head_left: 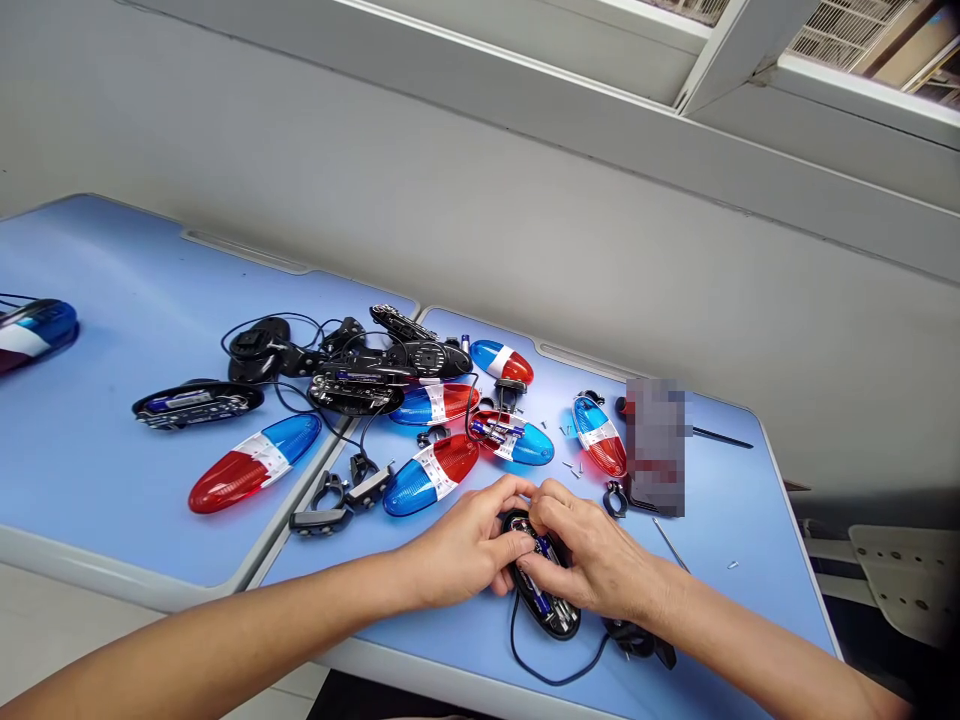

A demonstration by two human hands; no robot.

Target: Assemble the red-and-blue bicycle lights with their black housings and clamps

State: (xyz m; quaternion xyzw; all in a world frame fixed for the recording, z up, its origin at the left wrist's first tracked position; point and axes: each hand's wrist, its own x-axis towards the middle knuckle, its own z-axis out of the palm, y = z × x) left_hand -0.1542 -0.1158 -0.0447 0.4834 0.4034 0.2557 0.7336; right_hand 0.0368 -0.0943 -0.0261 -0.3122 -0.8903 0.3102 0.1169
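Near the table's front edge, my left hand (469, 545) grips a black oval light base (566, 627) by its side, thumb laid over the open face. Blue-and-silver batteries (538, 598) lie inside it among metal contacts. From the other side, my right hand (589, 550) has its thumb and curled fingers closed at a battery in the upper part of the base. Its fingertips are partly hidden. A black cable (517, 655) loops from the base to a black clamp part (637, 640) beneath my right forearm.
Red-and-blue lens covers (251, 465) lie about, with a tangle of black bases (356, 385) behind. Bracket clamps (322, 515), small screws (574, 468), a thin metal rod (670, 543) and a blurred-out item (655, 445) are on the blue tables. A wall (450, 200) borders the back.
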